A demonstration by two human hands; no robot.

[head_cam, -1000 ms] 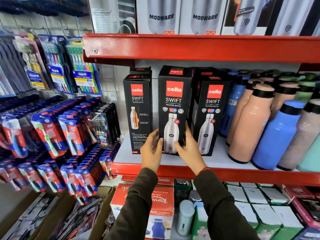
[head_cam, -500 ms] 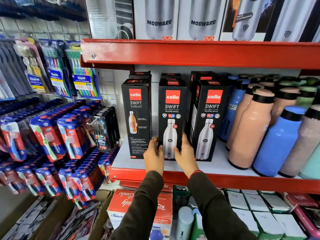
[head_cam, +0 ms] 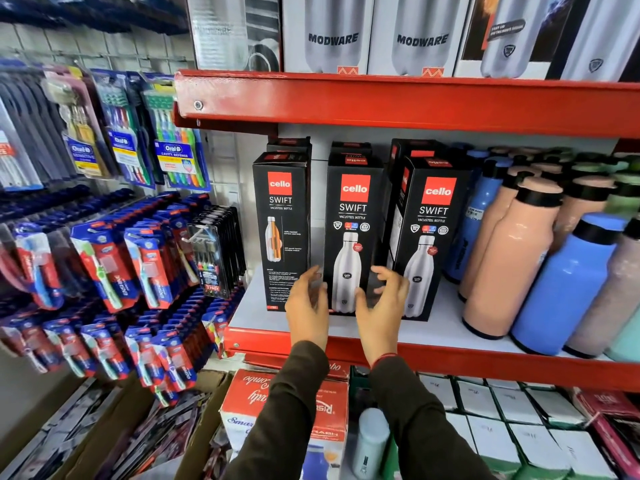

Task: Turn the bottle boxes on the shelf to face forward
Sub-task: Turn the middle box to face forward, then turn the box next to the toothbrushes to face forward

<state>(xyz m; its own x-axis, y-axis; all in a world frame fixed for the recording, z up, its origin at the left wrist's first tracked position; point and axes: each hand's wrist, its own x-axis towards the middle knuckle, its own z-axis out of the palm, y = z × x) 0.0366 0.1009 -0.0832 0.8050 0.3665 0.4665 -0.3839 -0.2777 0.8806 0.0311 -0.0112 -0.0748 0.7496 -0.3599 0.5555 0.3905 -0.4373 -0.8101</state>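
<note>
Between the two spread hands, the middle Cello Swift box (head_cam: 353, 237) stands upright on the white shelf board (head_cam: 429, 332), its front panel with the steel bottle picture facing out. The left hand (head_cam: 308, 303) hovers just beside the box's lower left edge, fingers (head_cam: 313, 275) loosely apart and gripping nothing. The right hand (head_cam: 382, 304) is at the lower right edge, its curled fingers (head_cam: 393, 277) wide and blurred; whether their tips touch the box cannot be told. Left of the left fingers stands another Cello Swift box (head_cam: 282, 230), showing a panel with an orange cutaway bottle and fine print. Right of the right fingers, a third Cello Swift box (head_cam: 429, 240) is angled slightly, front and one side visible. Beyond it stand peach bottles (head_cam: 509, 258) and blue bottles (head_cam: 568, 285).
</note>
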